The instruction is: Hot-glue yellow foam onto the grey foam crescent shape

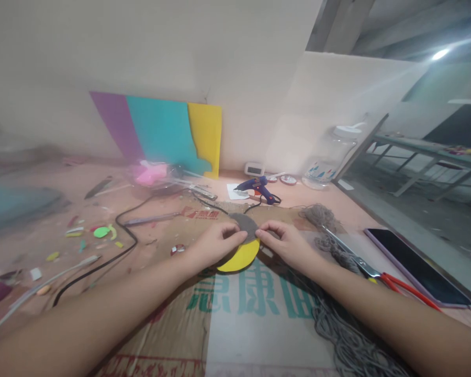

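A yellow round disc (241, 258) lies on a flattened cardboard sheet (227, 314), its upper part covered in grey yarn (246, 224). My left hand (212, 245) rests on the disc's left edge with fingers pinched at the grey part. My right hand (284, 241) pinches the grey yarn at the disc's right edge. The fingertips of both hands nearly meet over the disc.
Loose grey yarn (329, 246) trails right and toward me. Red-handled scissors (380, 275) and a phone (416, 264) lie right. A blue glue gun (259, 187) sits behind, its black cable (113, 251) running left. Coloured sheets (165, 133) lean on the wall; scraps (100, 231) lie left.
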Demonstrator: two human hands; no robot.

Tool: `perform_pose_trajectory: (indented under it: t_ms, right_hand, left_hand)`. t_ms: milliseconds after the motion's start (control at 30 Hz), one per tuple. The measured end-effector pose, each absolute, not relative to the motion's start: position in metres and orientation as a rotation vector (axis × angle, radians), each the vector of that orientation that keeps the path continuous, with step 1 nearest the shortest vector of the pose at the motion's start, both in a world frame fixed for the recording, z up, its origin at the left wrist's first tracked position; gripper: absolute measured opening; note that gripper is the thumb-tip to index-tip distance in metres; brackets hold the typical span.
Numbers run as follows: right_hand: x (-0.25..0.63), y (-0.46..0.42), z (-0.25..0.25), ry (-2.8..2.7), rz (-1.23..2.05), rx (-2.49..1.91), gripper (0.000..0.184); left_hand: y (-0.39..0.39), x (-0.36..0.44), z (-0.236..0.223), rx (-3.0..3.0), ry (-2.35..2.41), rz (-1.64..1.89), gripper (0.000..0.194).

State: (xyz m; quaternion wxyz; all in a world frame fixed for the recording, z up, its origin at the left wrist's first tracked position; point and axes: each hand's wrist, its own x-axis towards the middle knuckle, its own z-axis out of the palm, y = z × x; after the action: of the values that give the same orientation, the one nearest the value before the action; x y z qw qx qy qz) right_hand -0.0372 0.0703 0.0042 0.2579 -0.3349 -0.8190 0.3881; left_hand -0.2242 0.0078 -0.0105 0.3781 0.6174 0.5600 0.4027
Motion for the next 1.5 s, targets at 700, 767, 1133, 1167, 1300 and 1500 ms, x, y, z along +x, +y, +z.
perform_pose_trajectory:
  t_ms: [700,767,1133,1167,1300,1500]
  right_hand:
    - [-0.0348,0.0751,-0.0006,-2.159,1.191,-0.923,0.027]
    - [-0.0338,0.0749,0.0000,-2.178,1.168,-0.890,0.031]
    - [-0.0341,0.0764,-0.0006,-2.185,1.171,-0.895,0.025]
    - [-0.0343,0.0763,-0.0008,-2.193,1.168,-0.909,0.026]
    - [-0.0345,0.0747,0.0002,-2.180,1.197,-0.960,0.028]
    - [-0.0319,0.0743,0.0029,-2.207,1.204,-0.838,0.034]
  left_hand:
    - [0.0079,-0.2260,-0.0152,1.501,1.432,1.019,0.038]
    - [0.0079,-0.2262,-0.0149,1.510,1.437,1.024,0.037]
    - [0.0075,-0.2249,-0.0138,1.398,1.392,1.065,0.041]
    - [0.0079,-0.2248,-0.0145,1.388,1.376,1.065,0.042]
    - [0.0088,-0.2247,-0.0151,1.431,1.366,1.055,0.042]
    - [0.0075,-0.2260,-0.0143,1.450,1.446,1.021,0.042]
